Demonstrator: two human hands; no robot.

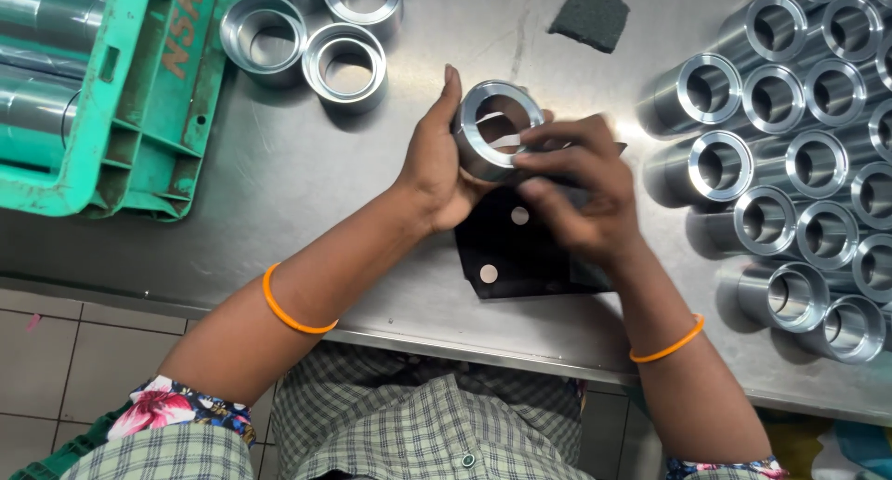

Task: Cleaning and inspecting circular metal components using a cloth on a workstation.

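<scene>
Metal ring (497, 127) held by left hand (437, 169), right hand (581, 197) touching it

green plastic crate (139, 118), upper left

ring (499, 127): shiny machined metal | table (307, 173): dull brushed steel | crate (139, 99): green plastic
</scene>
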